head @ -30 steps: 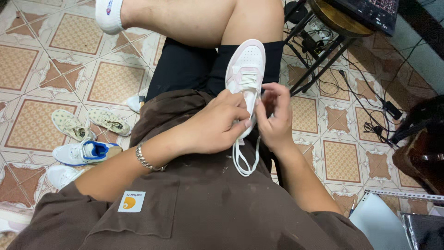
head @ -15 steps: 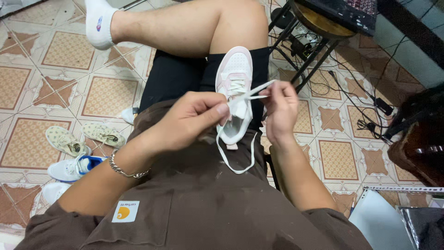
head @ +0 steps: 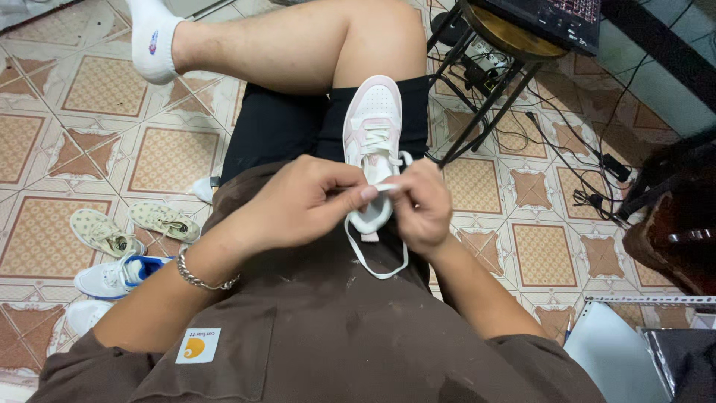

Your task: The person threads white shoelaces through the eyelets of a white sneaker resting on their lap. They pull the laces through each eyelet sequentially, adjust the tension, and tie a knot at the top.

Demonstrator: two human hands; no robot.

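A white and pale pink sneaker (head: 371, 142) lies on the seated person's lap, across black shorts (head: 272, 127), toe pointing away and heel close to the brown shirt (head: 313, 336). Both hands meet just over its tongue. The left hand (head: 298, 205) pinches the white shoelace (head: 380, 254) between thumb and forefinger, the fingers closed tight on the strand near its end. The right hand (head: 425, 205) is clenched on the same lace from the other side, its knuckles toward the camera, so what lies between its fingertips is hidden. Below the hands a long loop of lace hangs slack over the shirt.

The grip looks narrow: the lace is held only at the fingertips, so a slight tug from either side could pull it free and let the lacing go loose. The hanging loop could also catch under a wrist or on the silver bracelet (head: 200, 275) and drag unevenly. The sneaker rests unsupported on the thigh, with nothing holding it down, and a hard pull toward the body might tip it off onto the tiled floor (head: 164, 157).

To the person's left, other shoes (head: 112, 276) lie scattered on the tiles. To the right stands a metal stool (head: 500, 45) with tangled cables (head: 552, 149) beneath it.
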